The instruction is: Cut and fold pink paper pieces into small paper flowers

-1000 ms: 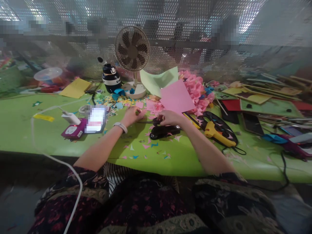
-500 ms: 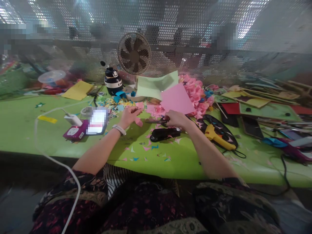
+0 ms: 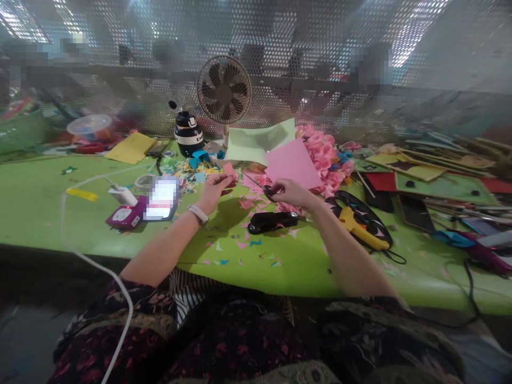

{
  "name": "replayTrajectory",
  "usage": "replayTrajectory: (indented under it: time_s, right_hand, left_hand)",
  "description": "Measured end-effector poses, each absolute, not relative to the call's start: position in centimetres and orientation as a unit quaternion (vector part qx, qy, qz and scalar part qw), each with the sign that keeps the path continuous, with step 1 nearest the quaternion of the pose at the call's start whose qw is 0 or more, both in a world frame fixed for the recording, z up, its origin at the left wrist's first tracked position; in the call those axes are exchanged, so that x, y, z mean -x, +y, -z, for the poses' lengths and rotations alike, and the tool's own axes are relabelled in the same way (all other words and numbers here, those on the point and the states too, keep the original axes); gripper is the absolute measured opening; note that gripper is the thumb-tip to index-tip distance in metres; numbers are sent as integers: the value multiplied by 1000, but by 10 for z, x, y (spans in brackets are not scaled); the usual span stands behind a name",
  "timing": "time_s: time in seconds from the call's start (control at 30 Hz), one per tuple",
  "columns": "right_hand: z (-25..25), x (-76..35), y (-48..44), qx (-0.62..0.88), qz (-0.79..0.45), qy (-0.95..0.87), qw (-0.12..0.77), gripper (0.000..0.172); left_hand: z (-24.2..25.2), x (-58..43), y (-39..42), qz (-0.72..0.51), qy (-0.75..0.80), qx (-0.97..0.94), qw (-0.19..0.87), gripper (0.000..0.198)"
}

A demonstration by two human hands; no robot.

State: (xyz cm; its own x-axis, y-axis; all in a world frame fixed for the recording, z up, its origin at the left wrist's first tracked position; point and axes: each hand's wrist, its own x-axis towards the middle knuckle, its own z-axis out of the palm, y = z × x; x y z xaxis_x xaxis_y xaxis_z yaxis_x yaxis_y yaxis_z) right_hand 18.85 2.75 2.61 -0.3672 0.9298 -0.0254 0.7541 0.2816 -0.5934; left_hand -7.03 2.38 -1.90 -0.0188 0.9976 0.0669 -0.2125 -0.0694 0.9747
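Note:
My left hand pinches a small piece of pink paper above the table. My right hand is closed around the handles of dark scissors, whose blades point up and to the left, apart from that paper. Just beyond the scissors lie small pink paper cuttings and a larger pink sheet. Nearer to me, between my forearms, a black stapler rests among paper scraps.
Left of my left hand are a phone and a purple socket block with a white cable. A fan and a dark bottle stand behind. Pink paper flowers and a yellow glue gun lie to the right.
The scissors have swung from pointing left to pointing up and left. My left hand has tilted up with a pink piece, and another pink piece below it no longer shows there.

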Motion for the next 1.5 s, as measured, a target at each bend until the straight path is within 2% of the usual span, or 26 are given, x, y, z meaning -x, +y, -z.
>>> replayTrajectory:
  time_s: [0.13,0.23,0.33,0.47,0.57,0.8,1.5]
  right_hand:
    - [-28,-178,19,508,-419,-715,235,18]
    - [-27,-174,15,481,-457,-697,273,20]
    - [-24,-172,15,469,-450,-701,292,24]
    - [-21,-170,15,469,-408,-727,291,42]
    - [-19,-169,16,467,-376,-750,277,48]
    - [-25,-168,10,465,-337,-789,218,51]
    - [-30,-163,4,461,-349,-782,231,54]
  left_hand:
    - [17,65,19,-568,418,-428,566,32]
    - [15,61,16,-576,403,-413,579,29]
    - [12,59,12,-588,383,-404,587,28]
    - [8,58,9,-602,370,-385,593,26]
    - [7,57,9,-601,367,-385,597,24]
    - [7,54,6,-604,360,-391,594,25]
    - [7,49,3,-600,341,-375,619,29]
